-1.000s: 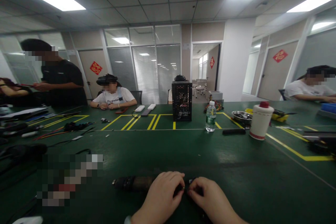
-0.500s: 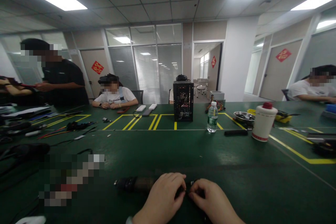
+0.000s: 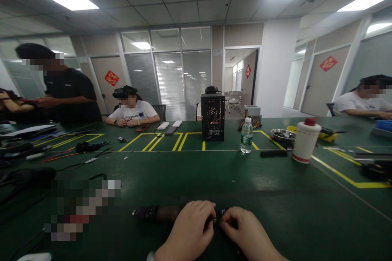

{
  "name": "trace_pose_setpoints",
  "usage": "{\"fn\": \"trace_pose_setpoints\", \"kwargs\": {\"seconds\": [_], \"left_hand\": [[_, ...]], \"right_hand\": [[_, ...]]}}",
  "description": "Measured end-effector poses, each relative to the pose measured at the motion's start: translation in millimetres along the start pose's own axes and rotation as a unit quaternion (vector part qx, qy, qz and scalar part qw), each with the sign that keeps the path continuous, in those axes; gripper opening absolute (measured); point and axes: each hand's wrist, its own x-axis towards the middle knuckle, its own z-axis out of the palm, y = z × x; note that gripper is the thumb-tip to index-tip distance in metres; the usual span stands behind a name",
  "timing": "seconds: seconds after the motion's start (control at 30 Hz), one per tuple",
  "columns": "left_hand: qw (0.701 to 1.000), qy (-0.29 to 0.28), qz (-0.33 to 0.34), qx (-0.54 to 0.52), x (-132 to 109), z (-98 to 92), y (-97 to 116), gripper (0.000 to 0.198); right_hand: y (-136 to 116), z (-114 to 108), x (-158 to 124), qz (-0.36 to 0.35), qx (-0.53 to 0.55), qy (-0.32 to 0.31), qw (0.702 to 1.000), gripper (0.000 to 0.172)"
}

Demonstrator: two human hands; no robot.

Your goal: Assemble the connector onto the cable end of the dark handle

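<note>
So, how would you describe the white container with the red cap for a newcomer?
On the long green table, look at the right half, by the yellow tape line. The white container stands right of the clear water bottle and beside the metal bowl. It alone is opaque white and wide, with a red cap.

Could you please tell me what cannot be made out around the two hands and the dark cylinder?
Head view: the left hand covers the right end of the dark cylinder, so its tip is hidden.
What the right hand pinches is too small and shaded by fingers.
The bottom edge cuts off both forearms.
A pixelated patch on the table hides whatever lies there.
The water bottle label is too small to read.
</note>
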Motion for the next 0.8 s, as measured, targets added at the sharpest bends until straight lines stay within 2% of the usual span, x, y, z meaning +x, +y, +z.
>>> {"fn": "trace_pose_setpoints", "kwargs": {"seconds": [0.3, 0.47, 0.6, 0.8], "left_hand": [[1.0, -0.009, -0.006, -0.025, 3.7, 1.6, -3.7, 0.021], [1.0, -0.012, 0.006, -0.025, 3.8, 3.7, -3.8, 0.025], [1.0, -0.01, -0.012, -0.014, 2.6, 2.1, -2.6, 0.029], [1.0, -0.01, -0.006, -0.023, 2.3, 2.6, -2.7, 0.021]], "right_hand": [[4.9, 2.4, 1.2, -0.007, 0.004, 0.007, 1.0, 0.01], [5.9, 2.6, -0.1, -0.01, 0.0, 0.004, 1.0, 0.009], [4.4, 1.8, -1.1, -0.011, 0.001, 0.005, 1.0, 0.01], [4.9, 2.2, 0.7, -0.009, 0.004, 0.003, 1.0, 0.01]]}}
